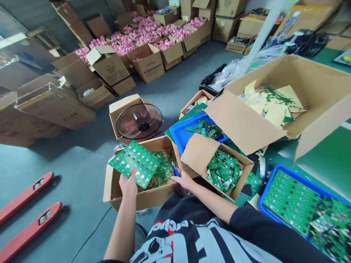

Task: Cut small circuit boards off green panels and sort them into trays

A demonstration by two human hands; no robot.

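Note:
A green circuit board panel (135, 163) is tilted over an open carton (148, 199), and my left hand (128, 185) grips its lower edge with the thumb on top. Inside that carton lie thin green board scraps (165, 166). My right hand (183, 179) is closed around a blue-handled tool (176, 172), to the right of the panel and over the carton's right side; the tool's tip is apart from the panel. Small separated circuit boards (225, 170) fill a smaller carton just right of my right hand.
A fan (139, 121) stands behind the carton. Blue trays of boards sit at the back (179, 133) and right (270, 186). A large carton (323, 87) holds paper and scraps. Red forks (30, 232) lie on the left floor; cartons of pink items (164, 44) stand farther back.

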